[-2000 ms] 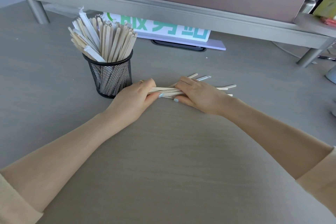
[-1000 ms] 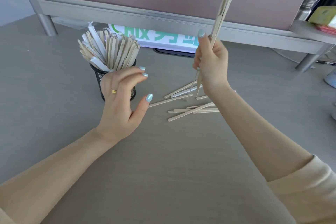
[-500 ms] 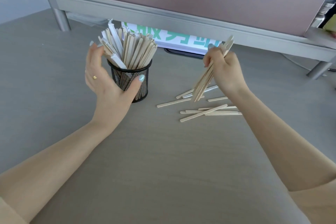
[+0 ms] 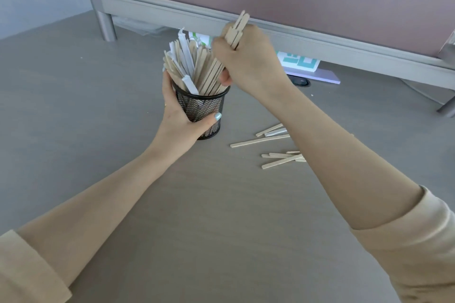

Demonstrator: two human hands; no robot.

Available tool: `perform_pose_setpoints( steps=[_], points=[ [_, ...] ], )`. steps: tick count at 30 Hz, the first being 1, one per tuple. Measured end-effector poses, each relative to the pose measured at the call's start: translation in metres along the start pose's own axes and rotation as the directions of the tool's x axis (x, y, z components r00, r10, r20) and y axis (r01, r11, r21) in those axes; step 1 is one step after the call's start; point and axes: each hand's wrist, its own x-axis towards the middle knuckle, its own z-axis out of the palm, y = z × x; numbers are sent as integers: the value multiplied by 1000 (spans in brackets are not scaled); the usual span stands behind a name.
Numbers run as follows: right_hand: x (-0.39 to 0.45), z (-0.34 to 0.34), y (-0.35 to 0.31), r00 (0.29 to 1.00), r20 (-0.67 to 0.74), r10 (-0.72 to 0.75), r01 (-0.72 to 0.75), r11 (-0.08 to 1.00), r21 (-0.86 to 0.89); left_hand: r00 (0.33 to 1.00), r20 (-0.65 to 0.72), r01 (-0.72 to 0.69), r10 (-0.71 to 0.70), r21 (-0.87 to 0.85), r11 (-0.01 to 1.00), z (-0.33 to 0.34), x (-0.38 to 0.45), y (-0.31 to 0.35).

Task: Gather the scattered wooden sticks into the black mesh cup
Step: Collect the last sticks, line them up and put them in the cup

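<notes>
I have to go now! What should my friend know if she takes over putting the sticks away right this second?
Left hand: wrapped around the black mesh cup, steadying it on the desk.
Right hand: gripping a bundle of sticks, lower ends at the cup's mouth.
Done: the cup is already crowded with sticks.
Left: finish slotting this bundle in, then collect the loose sticks lying on the desk to the cup's right.

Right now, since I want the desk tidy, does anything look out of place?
Yes. Several loose wooden sticks lie scattered at odd angles on the desk, right of the black mesh cup. The left hand steadies the cup; the right hand lowers a bundle into it.
</notes>
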Motion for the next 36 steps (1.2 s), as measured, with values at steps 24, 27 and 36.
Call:
perform_pose_setpoints(
  steps=[24, 27, 36],
  points=[
    [-17, -43, 46, 989, -131, 63, -64, 998, -8, 999, -4, -34, 34, 21, 999, 2, -1, 0],
    [-35, -50, 96, 987, -95, 128, -140, 980, -140, 1000, 9, -28, 28, 28, 999, 3, -2, 1],
    [-73, -72, 163, 947, 234, 218, -79, 868, -490, 806, -212, -432, 553, 428, 794, 6, -25, 19]
  ],
)
